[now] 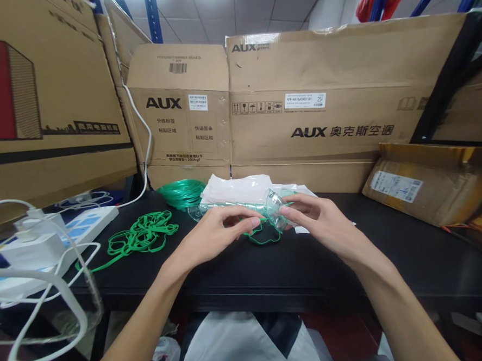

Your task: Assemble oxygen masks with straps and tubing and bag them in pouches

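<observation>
My right hand [318, 218] grips a clear, green-tinted plastic face mask [274, 204] by its side, thumb and fingers closed on it. Close beside it, my left hand [219, 231] is closed in a pinch at a thin green elastic strap [265, 243], which hangs in a loop below the mask. Behind my hands lies a row of more clear plastic masks [239, 206], partly covered by my left hand, in front of white plastic bags [240, 188]. Left of them are a tangled heap of flat green elastic [143, 234] and a coil of green tubing [183, 192].
A white power strip [93, 223] with plugs and looping white cables [55, 278] takes up the left edge of the black table [226, 288]. Large cardboard boxes [310, 114] wall off the back. A smaller taped box [433, 176] stands at the right rear.
</observation>
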A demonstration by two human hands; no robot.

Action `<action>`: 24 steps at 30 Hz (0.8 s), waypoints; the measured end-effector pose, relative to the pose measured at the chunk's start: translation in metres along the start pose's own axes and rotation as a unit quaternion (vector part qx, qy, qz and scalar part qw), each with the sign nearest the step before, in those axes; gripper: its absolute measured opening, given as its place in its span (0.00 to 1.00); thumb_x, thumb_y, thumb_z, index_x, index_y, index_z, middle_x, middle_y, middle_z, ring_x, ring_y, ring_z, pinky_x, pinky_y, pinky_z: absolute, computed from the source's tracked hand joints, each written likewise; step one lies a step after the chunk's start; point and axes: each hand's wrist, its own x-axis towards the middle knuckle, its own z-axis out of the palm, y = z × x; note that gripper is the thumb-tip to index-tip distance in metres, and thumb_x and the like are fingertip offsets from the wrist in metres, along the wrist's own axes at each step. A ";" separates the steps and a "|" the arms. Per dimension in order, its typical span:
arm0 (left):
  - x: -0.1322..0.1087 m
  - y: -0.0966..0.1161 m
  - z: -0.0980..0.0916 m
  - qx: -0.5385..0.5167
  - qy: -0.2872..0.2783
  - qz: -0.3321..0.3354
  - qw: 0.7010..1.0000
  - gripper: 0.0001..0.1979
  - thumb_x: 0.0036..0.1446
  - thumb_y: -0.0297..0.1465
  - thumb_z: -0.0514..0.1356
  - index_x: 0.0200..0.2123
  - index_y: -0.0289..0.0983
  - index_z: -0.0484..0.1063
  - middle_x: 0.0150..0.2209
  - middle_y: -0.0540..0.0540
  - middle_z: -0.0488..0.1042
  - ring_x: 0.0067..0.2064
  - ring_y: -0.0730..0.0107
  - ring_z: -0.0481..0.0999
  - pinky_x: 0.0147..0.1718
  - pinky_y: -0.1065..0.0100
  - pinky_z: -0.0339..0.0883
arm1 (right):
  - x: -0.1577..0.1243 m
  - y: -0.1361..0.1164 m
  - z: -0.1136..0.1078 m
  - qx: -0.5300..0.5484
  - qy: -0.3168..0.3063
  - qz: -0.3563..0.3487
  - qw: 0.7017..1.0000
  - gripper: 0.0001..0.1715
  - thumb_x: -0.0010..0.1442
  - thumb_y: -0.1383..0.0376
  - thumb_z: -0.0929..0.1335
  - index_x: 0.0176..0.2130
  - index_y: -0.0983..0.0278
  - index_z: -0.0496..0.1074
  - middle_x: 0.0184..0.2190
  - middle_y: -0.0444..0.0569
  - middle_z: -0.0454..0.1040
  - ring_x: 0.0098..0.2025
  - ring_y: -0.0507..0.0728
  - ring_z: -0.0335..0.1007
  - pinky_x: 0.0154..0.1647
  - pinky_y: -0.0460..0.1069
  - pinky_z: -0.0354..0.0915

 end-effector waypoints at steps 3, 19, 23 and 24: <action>0.000 0.002 0.000 -0.014 -0.004 0.005 1.000 0.17 0.65 0.45 0.60 0.44 0.41 0.82 0.37 0.48 0.79 0.33 0.69 0.70 0.35 0.69 0.65 | 0.000 0.000 0.000 0.004 0.004 -0.004 1.000 0.24 0.60 0.50 0.74 0.48 0.64 0.77 0.43 0.51 0.81 0.40 0.60 0.80 0.48 0.56 0.75; 0.000 0.001 0.000 0.001 0.001 0.009 1.000 0.17 0.66 0.46 0.60 0.44 0.41 0.82 0.36 0.49 0.79 0.33 0.69 0.70 0.35 0.68 0.64 | -0.002 -0.005 0.008 0.072 -0.009 0.008 0.997 0.24 0.60 0.51 0.75 0.48 0.65 0.78 0.44 0.52 0.80 0.41 0.59 0.80 0.50 0.57 0.75; 0.000 0.003 0.000 0.000 0.003 0.008 1.000 0.17 0.66 0.46 0.60 0.43 0.41 0.82 0.36 0.49 0.79 0.33 0.69 0.69 0.35 0.69 0.64 | -0.001 -0.004 0.011 0.059 -0.015 0.006 0.998 0.23 0.59 0.51 0.75 0.47 0.64 0.78 0.42 0.51 0.81 0.41 0.59 0.80 0.49 0.56 0.75; 0.000 0.003 0.001 -0.001 0.002 0.008 1.000 0.17 0.65 0.46 0.60 0.42 0.41 0.82 0.36 0.49 0.79 0.33 0.69 0.69 0.35 0.69 0.64 | -0.002 -0.004 0.012 0.057 -0.017 0.005 0.998 0.22 0.59 0.52 0.75 0.47 0.63 0.78 0.42 0.51 0.81 0.41 0.60 0.80 0.49 0.56 0.75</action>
